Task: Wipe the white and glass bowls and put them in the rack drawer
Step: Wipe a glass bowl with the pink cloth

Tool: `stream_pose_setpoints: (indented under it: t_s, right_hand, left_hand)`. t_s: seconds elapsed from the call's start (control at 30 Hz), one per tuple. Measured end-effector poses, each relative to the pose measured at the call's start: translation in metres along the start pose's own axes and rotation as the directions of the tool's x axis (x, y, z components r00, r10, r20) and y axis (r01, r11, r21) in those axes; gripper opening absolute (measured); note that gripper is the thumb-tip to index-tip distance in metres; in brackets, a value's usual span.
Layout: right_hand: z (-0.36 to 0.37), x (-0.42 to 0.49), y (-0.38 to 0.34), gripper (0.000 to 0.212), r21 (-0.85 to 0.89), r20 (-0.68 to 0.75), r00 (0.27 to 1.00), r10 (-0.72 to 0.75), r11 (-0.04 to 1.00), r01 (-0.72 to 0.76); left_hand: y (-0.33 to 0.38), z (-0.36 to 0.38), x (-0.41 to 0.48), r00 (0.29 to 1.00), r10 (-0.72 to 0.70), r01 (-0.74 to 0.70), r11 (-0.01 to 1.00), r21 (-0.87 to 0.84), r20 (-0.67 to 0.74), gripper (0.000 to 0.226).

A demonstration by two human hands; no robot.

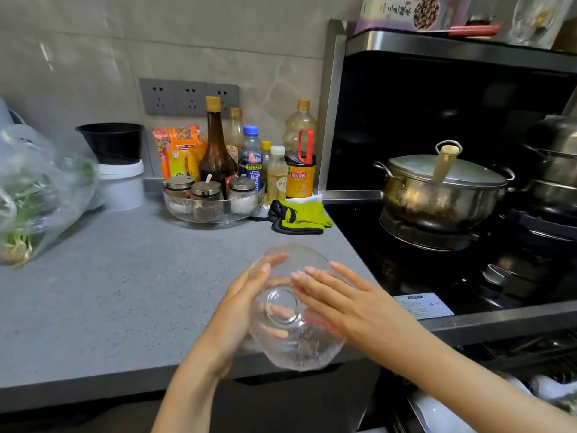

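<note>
Head view: clear tipped glass bowl (293, 320) between cupped left fingers (274, 261), flat right fingers (321, 278)

Just the one view, head-worn and wide-angle, bent a bit at the edges. Facing forward and down, pretty close above the left hand (246, 307) and right hand (352, 304), both low in the middle on the glass bowl (296, 345). Grey desk (109, 292) left of the hands, bottles (249, 157) beyond them at the wall, pot (437, 189) beyond the right hand.
</note>
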State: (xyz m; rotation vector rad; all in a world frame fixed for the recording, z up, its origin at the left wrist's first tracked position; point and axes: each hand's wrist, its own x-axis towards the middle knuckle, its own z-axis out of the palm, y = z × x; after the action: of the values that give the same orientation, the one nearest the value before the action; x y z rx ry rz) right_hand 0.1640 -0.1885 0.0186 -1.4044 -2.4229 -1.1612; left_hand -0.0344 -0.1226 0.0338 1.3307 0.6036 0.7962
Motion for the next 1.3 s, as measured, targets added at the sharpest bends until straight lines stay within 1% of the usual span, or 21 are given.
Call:
stream_pose_setpoints:
  t_s: [0.1,0.17,0.2,0.23,0.3,0.37,0.43,0.53,0.63,0.7,0.77,0.8,0.9,0.97,1.03,1.1,1.17,1.2,1.23,1.27,1.3]
  right_hand:
    - [-0.003,-0.001,0.010,0.046,-0.108,0.005,1.000,-0.030,0.994,0.030]
    - [-0.004,-0.002,0.009,0.054,-0.140,0.045,0.999,-0.023,0.990,0.029]
    - [-0.003,-0.002,0.007,0.059,-0.129,0.064,0.998,-0.003,0.992,0.011]
    - [-0.003,-0.002,0.003,0.060,-0.094,0.077,0.997,0.029,0.995,-0.022]
    - [-0.007,0.000,-0.007,0.063,0.040,0.106,0.989,0.107,0.993,-0.112]
    - [-0.015,0.004,-0.017,0.063,0.187,0.161,0.972,0.171,0.962,-0.201]
    - [-0.027,0.007,-0.027,0.065,0.282,0.232,0.950,0.208,0.920,-0.271]
    - [-0.042,0.014,-0.040,0.070,0.359,0.299,0.934,0.196,0.883,-0.300]
    - [-0.042,0.021,-0.041,0.077,0.464,0.305,0.942,0.140,0.842,-0.276]
    - [-0.037,0.024,-0.036,0.083,0.447,0.294,0.942,0.160,0.848,-0.283]
    - [-0.035,0.024,-0.030,0.087,0.348,0.295,0.932,0.211,0.885,-0.310]
    - [-0.037,0.024,-0.028,0.088,0.328,0.305,0.926,0.221,0.889,-0.320]
    - [-0.047,0.021,-0.023,0.087,0.384,0.288,0.941,0.180,0.878,-0.285]
    - [-0.054,0.018,-0.024,0.082,0.401,0.266,0.949,0.171,0.875,-0.270]
    - [-0.058,0.015,-0.029,0.077,0.418,0.276,0.946,0.169,0.866,-0.277]
    - [-0.060,0.015,-0.036,0.078,0.451,0.292,0.947,0.132,0.854,-0.258]
    - [-0.063,0.018,-0.040,0.084,0.542,0.308,0.947,0.086,0.803,-0.249]
    - [-0.065,0.020,-0.041,0.087,0.580,0.337,0.938,0.078,0.768,-0.273]
    - [-0.064,0.023,-0.040,0.089,0.587,0.351,0.933,0.082,0.757,-0.288]
    - [-0.062,0.025,-0.039,0.089,0.550,0.351,0.930,0.109,0.780,-0.299]
    - [-0.059,0.027,-0.039,0.089,0.480,0.331,0.928,0.169,0.817,-0.320]
  left_hand:
    - [0.004,0.000,0.000,0.991,-0.092,0.087,0.994,0.060,0.092,0.033]
    - [0.004,0.002,-0.001,0.990,-0.104,0.099,0.994,0.051,0.099,0.032]
    - [0.003,0.002,-0.001,0.993,-0.087,0.083,0.995,0.051,0.083,0.033]
    - [0.003,0.003,-0.002,0.997,-0.060,0.057,0.997,0.047,0.058,0.035]
    - [0.004,0.005,-0.003,1.000,0.006,-0.006,1.000,0.013,0.003,0.039]
    - [0.004,0.009,-0.005,0.998,0.058,-0.059,0.998,-0.021,-0.034,0.041]
    - [0.003,0.013,-0.005,0.993,0.084,-0.090,0.994,-0.063,-0.080,0.041]
    - [0.001,0.018,-0.006,0.984,0.107,-0.119,0.990,-0.076,-0.143,0.041]
    - [0.001,0.024,-0.009,0.980,0.123,-0.134,0.989,-0.062,-0.156,0.041]
    - [0.000,0.026,-0.011,0.981,0.124,-0.135,0.989,-0.062,-0.151,0.041]
    - [0.001,0.028,-0.011,0.981,0.133,-0.144,0.987,-0.066,-0.142,0.041]
    - [0.001,0.028,-0.011,0.980,0.142,-0.153,0.986,-0.067,-0.142,0.041]
    - [0.004,0.027,-0.011,0.975,0.171,-0.180,0.982,-0.059,-0.141,0.040]
    - [0.004,0.024,-0.012,0.975,0.169,-0.179,0.982,-0.056,-0.148,0.041]
    - [0.003,0.021,-0.012,0.974,0.152,-0.168,0.982,-0.083,-0.170,0.041]
    - [0.002,0.022,-0.012,0.973,0.140,-0.162,0.980,-0.113,-0.186,0.040]
    - [0.002,0.025,-0.014,0.971,0.147,-0.169,0.980,-0.107,-0.189,0.039]
    - [0.002,0.026,-0.014,0.970,0.152,-0.173,0.980,-0.101,-0.188,0.039]
    - [0.002,0.028,-0.015,0.970,0.156,-0.176,0.980,-0.097,-0.184,0.039]
    - [0.003,0.029,-0.015,0.971,0.158,-0.177,0.979,-0.099,-0.177,0.039]
    - [0.003,0.029,-0.015,0.973,0.159,-0.179,0.978,-0.107,-0.170,0.040]
